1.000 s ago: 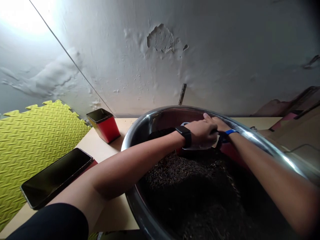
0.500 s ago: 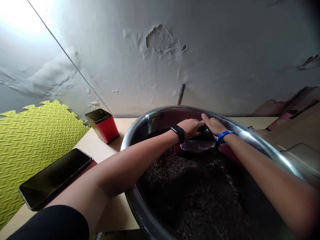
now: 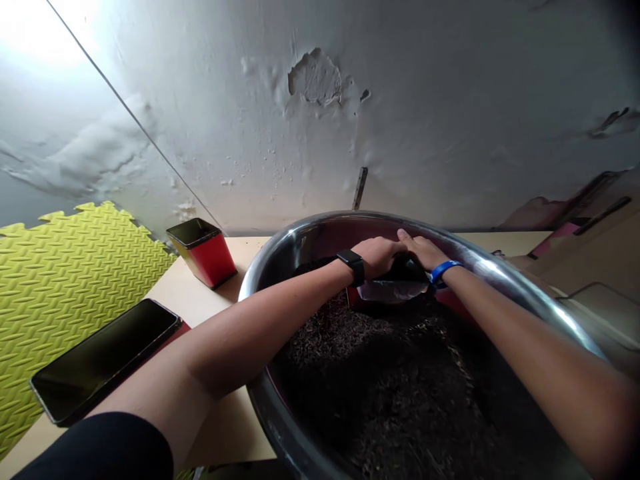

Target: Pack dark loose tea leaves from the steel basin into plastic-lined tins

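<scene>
I'm seeing a red-and-black boxy container sitting inside the shiny steel basin, near its far rim; left hand curled, meeting right hand, pinch hidden; judging it stiff, light, best gripped by opposite walls

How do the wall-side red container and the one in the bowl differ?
The wall-side container stands on the table; the bowl container is among dark flakes. The wall-side container is untouched; the left hand and right hand partly cover the bowl container. Both show red.
</scene>
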The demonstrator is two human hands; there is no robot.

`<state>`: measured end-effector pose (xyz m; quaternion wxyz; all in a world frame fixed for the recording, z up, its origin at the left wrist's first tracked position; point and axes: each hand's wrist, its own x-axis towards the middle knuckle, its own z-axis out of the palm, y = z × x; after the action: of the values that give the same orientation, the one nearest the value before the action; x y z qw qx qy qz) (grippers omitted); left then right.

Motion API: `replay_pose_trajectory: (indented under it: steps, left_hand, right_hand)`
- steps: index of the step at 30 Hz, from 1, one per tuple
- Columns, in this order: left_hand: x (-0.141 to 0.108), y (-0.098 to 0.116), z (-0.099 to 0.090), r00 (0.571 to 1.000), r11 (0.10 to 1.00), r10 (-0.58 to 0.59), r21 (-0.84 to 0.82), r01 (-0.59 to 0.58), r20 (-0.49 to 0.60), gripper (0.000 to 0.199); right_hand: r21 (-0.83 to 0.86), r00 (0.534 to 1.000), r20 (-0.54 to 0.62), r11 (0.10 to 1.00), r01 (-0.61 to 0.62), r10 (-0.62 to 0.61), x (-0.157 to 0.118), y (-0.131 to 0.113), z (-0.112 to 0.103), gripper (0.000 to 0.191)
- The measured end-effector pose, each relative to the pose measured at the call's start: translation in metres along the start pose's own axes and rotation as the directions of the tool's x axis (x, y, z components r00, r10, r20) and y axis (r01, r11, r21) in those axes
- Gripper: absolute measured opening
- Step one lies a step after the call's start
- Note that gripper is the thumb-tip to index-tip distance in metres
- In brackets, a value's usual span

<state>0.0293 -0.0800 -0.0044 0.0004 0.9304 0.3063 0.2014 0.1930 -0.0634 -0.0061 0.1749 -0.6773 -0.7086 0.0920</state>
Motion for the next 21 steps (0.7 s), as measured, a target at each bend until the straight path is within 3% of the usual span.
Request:
replay_pose_trajectory:
  steps: [13,17,21]
  left_hand:
    - [0.001,0.001,-0.005,0.994,0.999,-0.012,-0.033,0.009,-0.113,0.029]
    - [0.002,0.002,-0.007,0.991,0.999,-0.027,0.017,0.029,-0.132,0.028]
    - [0.0,0.013,-0.015,0.984,1.0,0.012,0.022,-0.008,-0.176,0.033]
  right_hand:
    - [0.006,0.999,0.024,1.0,-0.023,0.023,0.004,0.004,0.002,0.069]
    - [-0.006,1.0,0.018,1.0,0.023,-0.023,0.006,0.006,0.002,0.068]
    - [-0.049,0.99,0.047,0.99,0.135,-0.133,0.005,0.008,0.0,0.051]
